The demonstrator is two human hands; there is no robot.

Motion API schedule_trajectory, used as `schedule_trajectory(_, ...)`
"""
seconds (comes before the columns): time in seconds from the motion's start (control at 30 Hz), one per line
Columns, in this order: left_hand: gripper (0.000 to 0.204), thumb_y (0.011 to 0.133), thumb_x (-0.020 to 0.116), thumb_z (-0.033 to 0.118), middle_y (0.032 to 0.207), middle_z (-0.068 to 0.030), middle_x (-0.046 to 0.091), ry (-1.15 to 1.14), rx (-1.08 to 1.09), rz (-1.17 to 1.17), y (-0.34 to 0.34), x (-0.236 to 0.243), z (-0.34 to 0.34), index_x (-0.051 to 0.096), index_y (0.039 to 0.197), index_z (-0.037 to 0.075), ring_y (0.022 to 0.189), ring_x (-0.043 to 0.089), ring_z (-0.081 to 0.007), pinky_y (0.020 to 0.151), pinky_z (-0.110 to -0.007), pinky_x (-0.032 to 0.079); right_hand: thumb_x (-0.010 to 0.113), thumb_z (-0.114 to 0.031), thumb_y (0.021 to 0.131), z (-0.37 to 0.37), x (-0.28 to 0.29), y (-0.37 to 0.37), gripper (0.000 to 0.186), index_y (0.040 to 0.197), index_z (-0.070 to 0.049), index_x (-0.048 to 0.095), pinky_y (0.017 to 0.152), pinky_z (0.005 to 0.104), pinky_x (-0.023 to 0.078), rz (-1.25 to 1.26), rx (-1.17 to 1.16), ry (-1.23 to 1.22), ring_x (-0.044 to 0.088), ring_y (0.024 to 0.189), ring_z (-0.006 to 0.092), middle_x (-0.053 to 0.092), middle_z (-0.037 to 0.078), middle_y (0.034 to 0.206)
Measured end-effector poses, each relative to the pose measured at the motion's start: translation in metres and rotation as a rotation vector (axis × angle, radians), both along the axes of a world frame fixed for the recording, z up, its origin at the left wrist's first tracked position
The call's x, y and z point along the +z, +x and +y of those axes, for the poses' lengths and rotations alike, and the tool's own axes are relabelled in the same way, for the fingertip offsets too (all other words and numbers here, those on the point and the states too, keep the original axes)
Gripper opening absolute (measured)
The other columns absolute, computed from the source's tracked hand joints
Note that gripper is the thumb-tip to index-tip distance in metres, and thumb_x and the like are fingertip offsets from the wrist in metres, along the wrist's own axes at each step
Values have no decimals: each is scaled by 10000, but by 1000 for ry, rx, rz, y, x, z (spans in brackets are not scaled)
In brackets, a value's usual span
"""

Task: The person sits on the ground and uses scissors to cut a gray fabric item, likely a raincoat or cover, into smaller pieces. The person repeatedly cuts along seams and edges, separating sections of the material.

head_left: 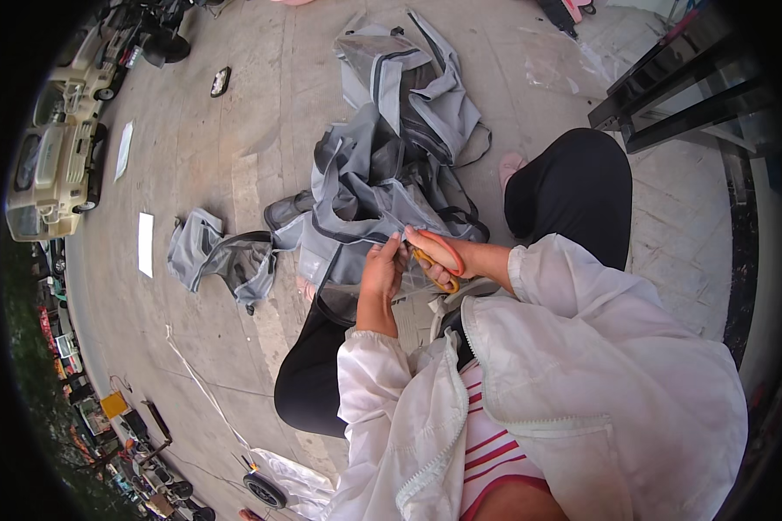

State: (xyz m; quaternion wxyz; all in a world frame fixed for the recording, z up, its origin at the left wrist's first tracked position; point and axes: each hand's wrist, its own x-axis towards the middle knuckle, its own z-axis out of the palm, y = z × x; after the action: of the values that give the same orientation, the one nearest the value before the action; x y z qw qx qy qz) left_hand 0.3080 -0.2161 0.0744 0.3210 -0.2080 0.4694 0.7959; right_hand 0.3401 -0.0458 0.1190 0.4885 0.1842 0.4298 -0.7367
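Observation:
A large heap of grey fabric with dark straps and clear panels lies on the concrete floor in front of me. My left hand pinches an edge of this fabric near my knees. My right hand is closed around orange-handled scissors, whose blades point toward the pinched edge. My sleeves are white, and my knees in black trousers frame the work.
A smaller grey fabric piece lies to the left. White paper sheets rest on the floor. A beige toy-like vehicle stands far left. Dark metal frames stand at the upper right. A small wheel sits near my left.

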Motion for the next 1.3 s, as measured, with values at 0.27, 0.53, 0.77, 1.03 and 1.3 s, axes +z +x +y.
schedule_trajectory(0.27,164,901,611,160,698,-20,561,-57,-94,41,-2,11,-6,568,778,60,664,515,-136,668,-266,426,349,-823,771,-1,-6,-4,689,847,-144,438,377,175,245,-26,-30,-136,277,414,32,290,-52,590)
schedule_trajectory(0.53,175,901,601,140,724,-40,552,-58,-110,41,1,16,-13,558,784,18,687,512,-133,700,-270,445,316,-815,790,0,-4,-12,711,841,-118,446,381,202,241,-14,34,-142,252,419,47,281,-48,586)
schedule_trajectory(0.77,199,892,622,166,721,-38,596,-195,-322,32,-5,21,-26,600,765,15,677,536,-120,699,-245,427,332,-830,773,1,-20,-19,718,735,-117,406,365,186,218,-69,77,-70,253,405,31,269,-72,570)
schedule_trajectory(1.03,207,883,642,215,831,26,640,-490,-692,240,-19,85,-40,680,929,17,772,542,-68,755,-230,426,414,-781,796,7,20,-36,690,799,-91,418,443,226,320,13,-288,39,334,461,78,332,-28,563)
schedule_trajectory(1.3,562,901,583,444,1178,-74,605,-892,-328,1249,-225,288,-26,554,1235,-7,1110,531,-151,983,-269,355,679,-560,784,45,17,-42,579,780,-17,479,558,344,451,783,-393,1045,507,552,202,506,68,603)
